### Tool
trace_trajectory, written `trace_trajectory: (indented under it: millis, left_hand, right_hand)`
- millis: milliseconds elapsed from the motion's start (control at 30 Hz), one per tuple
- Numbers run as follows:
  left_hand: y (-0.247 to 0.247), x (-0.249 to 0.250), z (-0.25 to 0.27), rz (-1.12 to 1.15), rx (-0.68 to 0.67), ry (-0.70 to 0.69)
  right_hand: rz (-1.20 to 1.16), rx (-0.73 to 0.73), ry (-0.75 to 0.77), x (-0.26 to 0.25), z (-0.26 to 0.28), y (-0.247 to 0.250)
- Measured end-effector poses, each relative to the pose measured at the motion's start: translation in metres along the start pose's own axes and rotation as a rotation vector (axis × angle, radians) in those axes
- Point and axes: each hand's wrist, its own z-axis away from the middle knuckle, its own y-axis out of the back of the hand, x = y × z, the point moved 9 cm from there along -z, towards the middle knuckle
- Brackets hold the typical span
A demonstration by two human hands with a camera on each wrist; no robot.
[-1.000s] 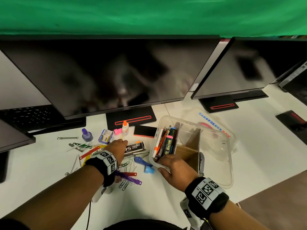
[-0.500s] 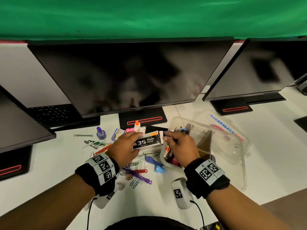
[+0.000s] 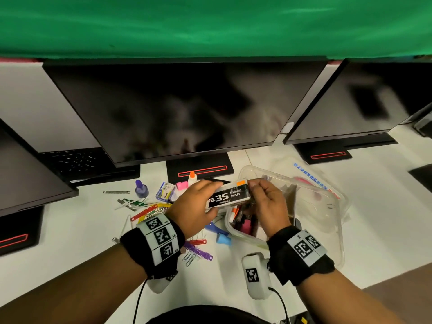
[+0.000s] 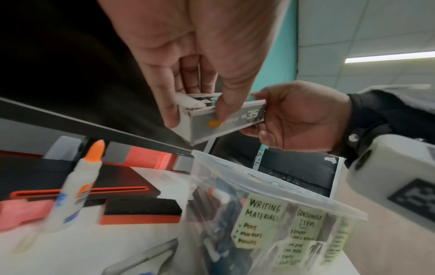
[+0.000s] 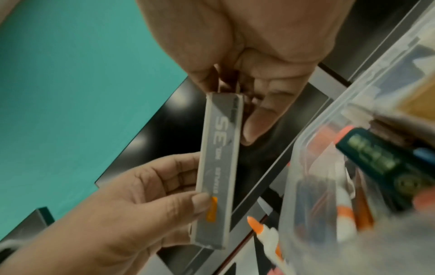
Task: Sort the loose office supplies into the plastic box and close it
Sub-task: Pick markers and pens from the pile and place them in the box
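Observation:
A black and white box of No. 35 staples (image 3: 228, 197) (image 4: 226, 119) (image 5: 217, 173) hangs in the air over the left end of the clear plastic box (image 3: 304, 183) (image 4: 270, 186). My left hand (image 3: 198, 206) (image 4: 195, 109) grips its left end between thumb and fingers. My right hand (image 3: 266, 202) (image 5: 230, 89) pinches its right end. The plastic box holds pens and markers (image 3: 243, 220) in its left compartment, with handwritten labels (image 4: 261, 221) on its wall. Its lid (image 3: 315, 181) lies open behind it.
Loose supplies lie left of the box: a glue bottle (image 3: 192, 178) (image 4: 77, 184), pink eraser (image 3: 181, 185), purple bottle (image 3: 141, 189), small blue and yellow box (image 3: 165, 195), coloured clips and paper clips (image 3: 194, 251), a blue clip (image 3: 218, 232). Monitors (image 3: 187, 108) stand close behind.
My left hand picked the staple box up from the desk and carried it right, over the plastic box. My right hand left the plastic box's near edge and took the staple box's other end.

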Motion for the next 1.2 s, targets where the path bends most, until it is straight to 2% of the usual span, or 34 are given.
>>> trace_trajectory:
  millis: [67, 133, 267, 400, 533, 700, 867, 1000, 1133, 1200]
  left_hand:
    - [-0.006, 0.01, -0.007, 0.025, -0.008, -0.021]
    - [-0.017, 0.021, -0.015, 0.044, -0.045, -0.048]
    - [-0.044, 0.032, -0.021, -0.052, -0.201, -0.096]
    - [-0.075, 0.025, -0.015, -0.174, -0.399, -0.18]
    - [-0.083, 0.023, -0.01, -0.234, -0.465, -0.208]
    - [-0.084, 0.021, -0.009, -0.213, -0.484, -0.181]
    - [-0.083, 0.018, -0.01, -0.18, -0.458, -0.183]
    - [-0.077, 0.017, -0.011, -0.112, -0.405, -0.192]
    - [-0.041, -0.001, -0.029, 0.12, -0.074, -0.081]
    - [-0.031, -0.018, -0.042, 0.112, 0.037, -0.026]
  right_hand:
    - [0.017, 0.041, -0.01, -0.006, -0.002, 0.017]
    - [0.136, 0.054, -0.022, -0.011, -0.008, 0.039]
    - [0.337, 0.135, 0.0, -0.032, -0.024, 0.105]
    - [0.831, 0.154, 0.026, -0.047, -0.035, 0.153]
    - [1.071, 0.044, -0.027, -0.021, -0.049, 0.158]
    - [1.171, -0.141, -0.14, 0.038, -0.066, 0.134]
    - [1.234, -0.178, -0.317, 0.065, -0.07, 0.134]
    - [1.274, -0.189, -0.319, 0.066, -0.073, 0.134]
    - [1.267, -0.177, -0.302, 0.065, -0.074, 0.132]
    - [1.275, -0.176, -0.299, 0.064, -0.075, 0.131]
